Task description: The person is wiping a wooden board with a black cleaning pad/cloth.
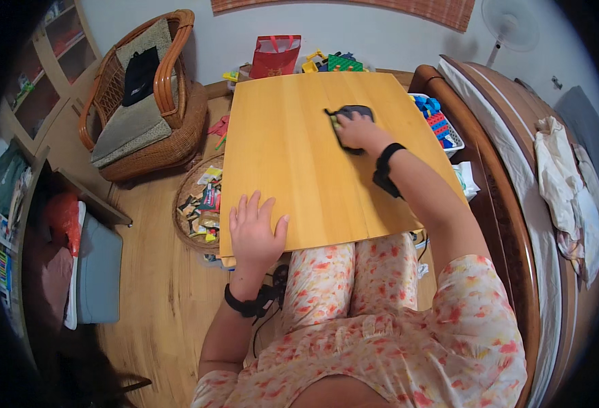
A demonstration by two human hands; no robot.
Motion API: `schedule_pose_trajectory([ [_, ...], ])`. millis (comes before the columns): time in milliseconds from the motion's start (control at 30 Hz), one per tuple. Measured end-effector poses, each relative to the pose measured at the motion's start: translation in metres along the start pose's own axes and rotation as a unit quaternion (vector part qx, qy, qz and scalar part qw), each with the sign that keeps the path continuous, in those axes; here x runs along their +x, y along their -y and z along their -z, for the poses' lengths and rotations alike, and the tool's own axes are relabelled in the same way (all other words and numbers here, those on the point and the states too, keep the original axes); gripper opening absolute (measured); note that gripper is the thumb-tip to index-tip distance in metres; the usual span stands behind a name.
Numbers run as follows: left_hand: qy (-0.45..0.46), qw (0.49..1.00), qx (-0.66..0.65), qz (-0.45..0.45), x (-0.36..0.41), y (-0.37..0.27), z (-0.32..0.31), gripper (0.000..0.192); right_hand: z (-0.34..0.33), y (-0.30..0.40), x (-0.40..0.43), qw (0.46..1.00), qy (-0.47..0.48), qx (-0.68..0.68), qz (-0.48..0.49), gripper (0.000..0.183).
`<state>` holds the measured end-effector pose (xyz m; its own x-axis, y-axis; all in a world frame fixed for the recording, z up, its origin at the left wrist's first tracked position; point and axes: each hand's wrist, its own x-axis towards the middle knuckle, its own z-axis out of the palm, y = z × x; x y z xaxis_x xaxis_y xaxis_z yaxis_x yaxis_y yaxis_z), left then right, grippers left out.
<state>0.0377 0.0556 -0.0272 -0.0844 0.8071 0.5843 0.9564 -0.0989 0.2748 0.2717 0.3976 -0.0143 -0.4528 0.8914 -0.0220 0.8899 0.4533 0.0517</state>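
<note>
My right hand [356, 131] is pressed down on a dark grey cloth [363, 110] at the far right of the wooden tabletop [299, 163]. Its fingers curl over the cloth, which is slightly blurred. A small yellow-green patch shows by the fingertips; I cannot tell what it is. At the near left corner, my left hand [256, 232] lies flat on the wood with its fingers apart, holding nothing. Both wrists wear black straps.
Left of the table stands a round woven basket [177, 224] of small packets, with a rattan armchair [141, 102] beyond. A red bag [276, 55] and toys [345, 62] sit behind. At right are a white basket of blocks [438, 122] and a wooden-framed bed [513, 204].
</note>
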Motion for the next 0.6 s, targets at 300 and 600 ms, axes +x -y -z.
schedule_pose_trajectory([
  [300,-0.044,0.997,0.033,0.05,-0.005,0.0,0.016,0.059,0.034,0.209,-0.118,0.928,-0.071,0.032,0.364,0.052],
  [600,0.008,0.998,0.002,0.068,-0.006,0.01,0.008,0.056,0.025,0.109,-0.249,0.933,-0.082,0.14,0.32,0.045],
])
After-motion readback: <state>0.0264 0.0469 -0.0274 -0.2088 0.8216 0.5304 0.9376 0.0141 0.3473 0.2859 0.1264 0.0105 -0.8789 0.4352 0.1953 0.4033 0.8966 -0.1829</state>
